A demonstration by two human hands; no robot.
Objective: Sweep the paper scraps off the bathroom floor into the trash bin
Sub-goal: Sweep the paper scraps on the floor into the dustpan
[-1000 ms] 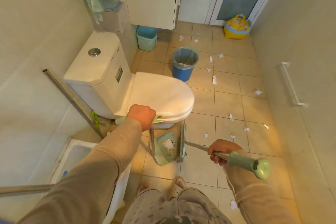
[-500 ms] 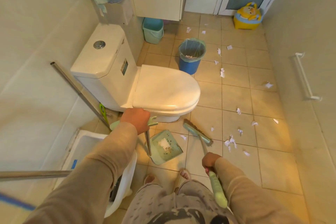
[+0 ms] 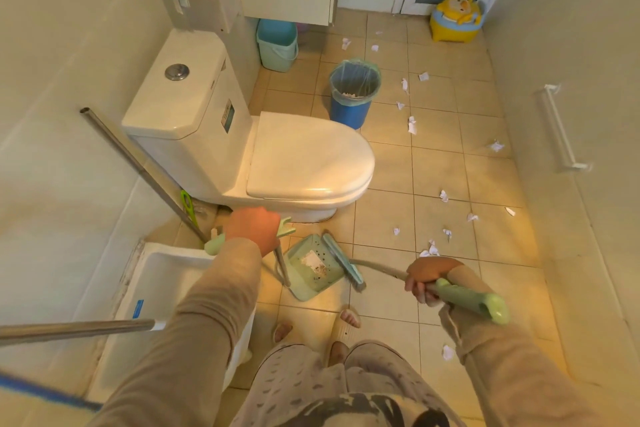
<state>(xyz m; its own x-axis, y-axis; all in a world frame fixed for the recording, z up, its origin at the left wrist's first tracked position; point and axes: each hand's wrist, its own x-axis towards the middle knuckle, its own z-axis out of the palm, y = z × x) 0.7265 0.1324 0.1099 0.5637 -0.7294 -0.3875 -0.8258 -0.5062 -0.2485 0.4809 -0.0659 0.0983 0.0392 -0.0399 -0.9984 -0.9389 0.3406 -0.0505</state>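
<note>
i am working the left hand [image 3: 254, 229], which is curling tight round the green grip at the top of the dustpan [image 3: 308, 282] stalk, just in front of the toilet [image 3: 304, 156]. the right hand [image 3: 429, 276] is wrapping its fingers round the broom [image 3: 343, 263] shaft where the metal is meeting the green sleeve. the broom head is lying right along the pan's open lip, looking to be touching it, and a pale scrap [image 3: 312, 258] is already sitting inside the pan.

the paper scraps [image 3: 430, 250] are lying all over the floor [image 3: 388, 170]: a small cluster just beyond the right hand, more strung out toward the trash bin [image 3: 349, 113], which is standing past the toilet bowl, well apart from the pan, and one stray scrap [image 3: 447, 352] by my right sleeve.

to do this stroke well, i am thinking i should be pressing the pan's lip flat on the tiles with the left hand, so that nothing is slipping under it, and tilting the pan back a touch before lifting the bristles away. then i would be reaching the broom out past the nearest cluster and drawing it in with short, low strokes; light paper is likely flicking away if the bristles are snapping. i am judging that most of the job is lying ahead, so moving the pan nearer the scraps is beating long drags.
</note>
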